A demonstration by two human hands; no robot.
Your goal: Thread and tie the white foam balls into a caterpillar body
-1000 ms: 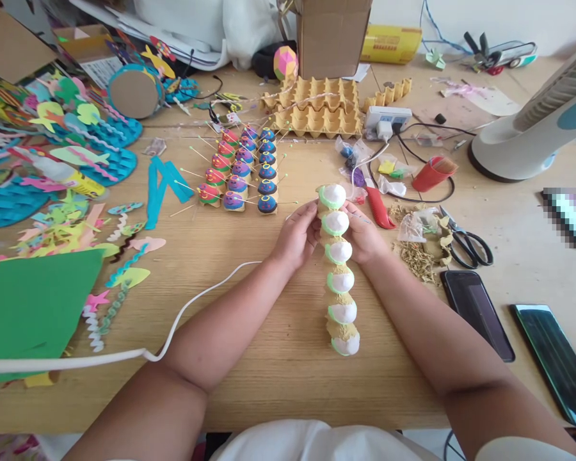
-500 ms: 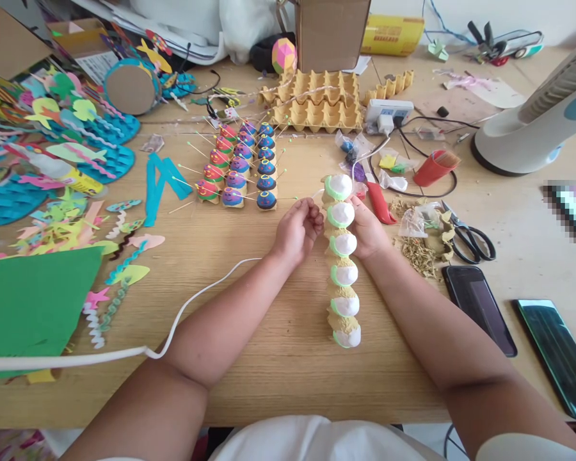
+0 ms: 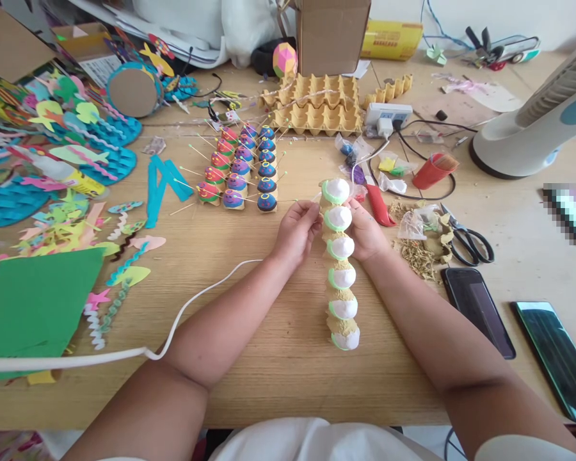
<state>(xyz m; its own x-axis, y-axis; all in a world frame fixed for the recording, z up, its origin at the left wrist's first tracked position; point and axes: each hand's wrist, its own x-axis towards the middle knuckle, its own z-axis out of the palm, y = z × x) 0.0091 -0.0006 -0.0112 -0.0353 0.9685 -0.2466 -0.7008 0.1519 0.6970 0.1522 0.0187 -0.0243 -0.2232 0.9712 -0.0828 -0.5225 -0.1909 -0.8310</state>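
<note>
Holding the strip (image 3: 342, 276) lengthwise over the table (image 3: 249, 333)

The strip points toward the wearer, bumps (image 3: 342, 247) up, probably so that each one shows. The right hand (image 3: 368, 234) is closed on its far end, fingertips hidden behind it. The left hand (image 3: 295, 234) is curled beside that end, thumb against finger; whether it pinches the strip, I cannot tell. Painted rows (image 3: 240, 167) sit beyond, leftward, likely out of the way.
</note>
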